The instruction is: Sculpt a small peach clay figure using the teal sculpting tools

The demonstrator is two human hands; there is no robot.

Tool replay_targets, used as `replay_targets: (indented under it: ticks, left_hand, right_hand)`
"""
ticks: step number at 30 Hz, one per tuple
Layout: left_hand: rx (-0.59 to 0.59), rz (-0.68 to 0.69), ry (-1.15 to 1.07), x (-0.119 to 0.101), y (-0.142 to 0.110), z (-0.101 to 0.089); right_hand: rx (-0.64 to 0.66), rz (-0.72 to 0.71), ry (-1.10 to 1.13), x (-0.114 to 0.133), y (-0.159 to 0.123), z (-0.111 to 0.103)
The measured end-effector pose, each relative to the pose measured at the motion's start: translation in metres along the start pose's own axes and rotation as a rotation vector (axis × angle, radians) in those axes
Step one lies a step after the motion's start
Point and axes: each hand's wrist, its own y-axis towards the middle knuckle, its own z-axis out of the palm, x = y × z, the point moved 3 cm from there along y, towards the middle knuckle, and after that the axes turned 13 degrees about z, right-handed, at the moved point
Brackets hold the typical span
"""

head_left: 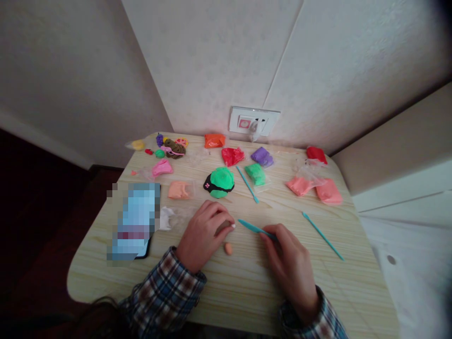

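My left hand [205, 230] is closed, its fingertips pinching a small bit of white clay [233, 226]. Just below those fingers a small peach-coloured clay oval [228, 248] lies on the table. In my right hand [290, 261] is a teal plastic modelling knife [249, 226], gripped by the handle with its tip pointing left, a short gap away from the white bit. Beyond my left hand sits a green clay cap shape [222, 177] with a black band and a small pink decoration.
Two more teal tools, one near the middle [247, 183] and one at right [323, 236], lie on the wooden table [240, 301]. Several coloured clay packets, including an orange one [214, 140], line the back. A phone [139, 216] lies at left.
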Motion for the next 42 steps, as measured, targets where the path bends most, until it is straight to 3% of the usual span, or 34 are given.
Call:
replay_targets:
  ticks: [10,25,33,42]
  left_hand:
    - [0.025,-0.012,-0.011,0.003,0.001,0.001]
    - [0.019,-0.007,0.002,0.001,0.001,0.001]
    - [0.028,-0.012,-0.009,0.003,0.001,0.002]
    - [0.026,-0.041,-0.068,0.004,0.001,0.000]
  right_hand:
    - [0.025,-0.182,0.009,0.012,-0.006,0.003]
    - [0.011,-0.234,0.037,0.012,-0.008,0.003]
    - [0.074,-0.177,0.013,0.013,-0.006,0.006]
    - [0.016,-0.295,-0.128,0.021,-0.006,0.006]
